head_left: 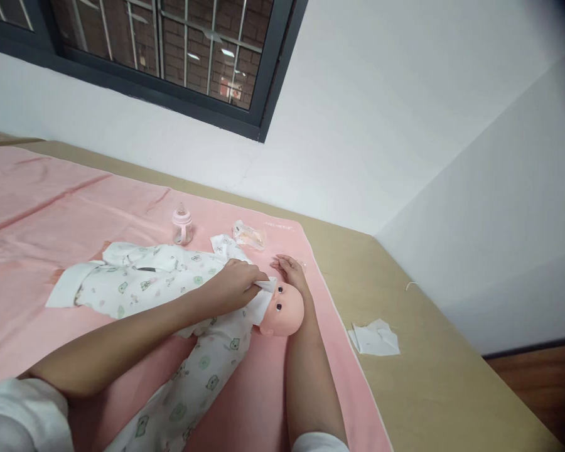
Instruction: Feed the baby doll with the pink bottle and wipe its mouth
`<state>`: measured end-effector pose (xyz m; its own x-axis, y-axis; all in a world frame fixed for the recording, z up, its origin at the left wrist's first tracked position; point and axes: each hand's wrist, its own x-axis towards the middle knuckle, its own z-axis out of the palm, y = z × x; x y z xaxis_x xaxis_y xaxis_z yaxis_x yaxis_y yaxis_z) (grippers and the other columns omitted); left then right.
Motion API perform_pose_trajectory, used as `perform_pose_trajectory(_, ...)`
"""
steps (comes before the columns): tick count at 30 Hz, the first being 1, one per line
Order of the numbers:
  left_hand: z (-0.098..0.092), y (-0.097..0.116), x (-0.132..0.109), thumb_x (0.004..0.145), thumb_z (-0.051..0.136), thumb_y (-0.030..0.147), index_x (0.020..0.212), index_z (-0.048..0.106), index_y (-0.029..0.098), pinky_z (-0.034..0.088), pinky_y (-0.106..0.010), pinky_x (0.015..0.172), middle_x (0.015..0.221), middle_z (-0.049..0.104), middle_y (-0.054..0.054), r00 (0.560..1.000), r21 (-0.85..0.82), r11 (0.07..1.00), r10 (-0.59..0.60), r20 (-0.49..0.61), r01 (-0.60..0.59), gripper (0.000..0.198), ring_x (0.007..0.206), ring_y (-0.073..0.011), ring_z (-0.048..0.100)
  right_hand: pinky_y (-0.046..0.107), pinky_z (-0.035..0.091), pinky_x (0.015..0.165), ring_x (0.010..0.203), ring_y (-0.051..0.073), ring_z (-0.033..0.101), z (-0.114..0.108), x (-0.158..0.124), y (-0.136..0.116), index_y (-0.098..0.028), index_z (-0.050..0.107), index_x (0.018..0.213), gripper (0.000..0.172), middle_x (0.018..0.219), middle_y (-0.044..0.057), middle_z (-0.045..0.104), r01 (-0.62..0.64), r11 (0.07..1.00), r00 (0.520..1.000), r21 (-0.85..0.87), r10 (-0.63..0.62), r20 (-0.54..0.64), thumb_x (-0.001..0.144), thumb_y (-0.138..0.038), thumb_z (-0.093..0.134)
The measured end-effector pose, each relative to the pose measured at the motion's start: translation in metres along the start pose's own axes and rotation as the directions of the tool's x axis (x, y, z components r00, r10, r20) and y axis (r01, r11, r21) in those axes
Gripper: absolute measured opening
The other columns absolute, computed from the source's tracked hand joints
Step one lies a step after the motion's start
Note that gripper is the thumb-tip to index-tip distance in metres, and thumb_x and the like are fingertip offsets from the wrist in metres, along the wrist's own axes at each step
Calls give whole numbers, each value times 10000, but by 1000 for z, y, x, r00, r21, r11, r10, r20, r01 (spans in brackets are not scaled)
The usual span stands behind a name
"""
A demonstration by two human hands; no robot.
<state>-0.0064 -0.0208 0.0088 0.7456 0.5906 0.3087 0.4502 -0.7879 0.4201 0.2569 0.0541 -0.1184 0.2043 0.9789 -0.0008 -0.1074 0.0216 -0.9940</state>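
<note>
White tissue (266,286) held in firm pinch by left hand (242,284), over lower face of baby doll (169,270), on pink mat (75,210). Right hand (289,271) loosely curled, grip apparently empty, at 12 o'clock from doll's head (289,314); feeding bottle (182,230), 10 o'clock.

So there's a pink baby bottle (182,229) with a handle, standing upright on a pink blanket (32,207), and a clear crinkly packet (248,235) lying near it, can't really tell what's inside. Off the blanket's edge, a rumpled white cloth or tissue (375,338) sits on the bare tan surface (414,389). Behind all that it's white wall (353,113), plus a dark-framed window (160,50) with bars and brickwork beyond.
</note>
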Motion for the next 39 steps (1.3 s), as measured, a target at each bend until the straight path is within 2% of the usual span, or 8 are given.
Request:
perform_pose_trajectory(10, 4, -6, 4, 794, 383, 126, 735, 584, 182, 399, -334, 798, 750, 631, -30, 1000, -36, 999, -19, 10, 19, 217, 751, -195, 572, 359, 475, 971, 811, 160, 679, -1, 1, 1, -192, 634, 904, 376, 817, 24, 705, -6, 1000, 1000, 3, 6, 5, 616, -409, 739)
perform_pose_trajectory(15, -7, -9, 6, 841, 387, 152, 669, 503, 182, 362, -290, 699, 683, 581, 5, 999, -136, 991, -16, -48, 10, 210, 671, -163, 525, 367, 469, 986, 820, 168, 678, 2, -4, -5, -194, 631, 911, 378, 806, 25, 701, -20, 1000, 1000, 6, 20, 8, 617, -405, 743)
perform_pose_trajectory(20, -25, -14, 5, 854, 403, 147, 678, 502, 179, 356, -260, 656, 726, 588, 7, 988, -252, 968, -29, -154, -11, 204, 701, -154, 535, 378, 462, 999, 897, 174, 670, 0, -15, -26, -215, 634, 983, 393, 876, 24, 691, 25, 1000, 999, -6, -25, 48, 666, -426, 728)
perform_pose_trajectory(24, -35, -18, 2, 837, 437, 159, 740, 575, 188, 399, -263, 709, 808, 627, 1, 981, -300, 954, -44, -190, -16, 170, 780, -169, 572, 376, 443, 1014, 954, 164, 644, 1, -28, -59, -227, 653, 988, 342, 953, 26, 683, 121, 989, 991, -88, -116, 62, 712, -421, 711)
perform_pose_trajectory(28, -42, -19, -1, 798, 480, 185, 832, 639, 208, 420, -298, 866, 992, 636, -13, 968, -306, 952, -62, -241, -15, 165, 968, -193, 576, 385, 431, 1016, 1017, 181, 619, 24, -52, -108, -232, 675, 943, 251, 1028, 35, 672, 280, 933, 953, -225, -244, 178, 749, -390, 699)
perform_pose_trajectory(32, -51, -19, -5, 783, 489, 213, 826, 671, 224, 386, -357, 989, 1177, 581, -23, 974, -298, 955, -59, -220, -10, 187, 1133, -224, 516, 369, 437, 1009, 1085, 178, 584, 66, -80, -145, -266, 681, 981, 220, 1089, 29, 655, 447, 857, 857, -256, -328, 397, 796, -382, 659)
perform_pose_trajectory(35, -58, -21, -9, 774, 496, 197, 794, 683, 238, 353, -389, 1037, 1220, 555, -12, 977, -278, 961, -55, -208, -5, 192, 1189, -230, 472, 361, 425, 1032, 1193, 176, 517, 94, -96, -157, -289, 674, 997, 221, 1185, 28, 598, 502, 833, 788, -233, -330, 519, 793, -374, 667)
perform_pose_trajectory(39, -68, -24, -13, 778, 516, 194, 820, 698, 252, 319, -421, 1068, 1226, 551, -11, 976, -255, 967, -42, -213, -14, 195, 1200, -227, 454, 363, 395, 1064, 1267, 177, 443, 114, -111, -162, -286, 679, 926, 143, 1229, 33, 545, 545, 780, 790, -308, -354, 500, 807, -362, 655)
